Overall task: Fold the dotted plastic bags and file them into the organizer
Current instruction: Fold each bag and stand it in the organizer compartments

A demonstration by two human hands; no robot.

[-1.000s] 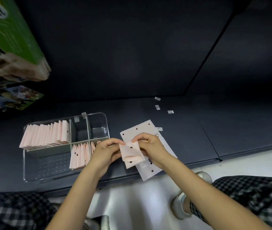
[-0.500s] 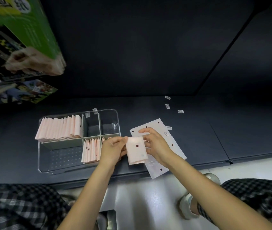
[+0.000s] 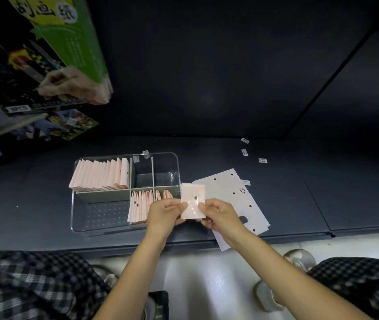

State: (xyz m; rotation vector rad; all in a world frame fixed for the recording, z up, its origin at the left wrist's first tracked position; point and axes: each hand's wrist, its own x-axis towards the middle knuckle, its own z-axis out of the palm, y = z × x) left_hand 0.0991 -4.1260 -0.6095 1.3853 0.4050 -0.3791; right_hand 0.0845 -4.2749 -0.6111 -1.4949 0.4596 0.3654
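Note:
A folded pink dotted bag [image 3: 192, 197] is held upright just right of the clear organizer [image 3: 80, 227]. My left hand [image 3: 164, 214] pinches its lower left edge and my right hand [image 3: 218, 214] pinches its lower right edge. Several folded pink bags [image 3: 101, 175] stand filed in the organizer's back left compartment. A shorter row of folded bags [image 3: 141, 206] stands in the front compartment, partly hidden by my left hand. Unfolded white dotted bags [image 3: 232, 190] lie flat on the dark shelf to the right, under my right hand.
The organizer's two small back right compartments [image 3: 155, 174] hold nothing. Small white labels [image 3: 244, 152] lie on the shelf at the back right. Green and dark product boxes [image 3: 68, 42] hang over the upper left. The shelf's front edge [image 3: 276, 237] runs just below my wrists.
The view has shifted, so the organizer sits further right in frame. The folded bag now stands flatter and squarer between my hands, with both hands gripping lower on its edges.

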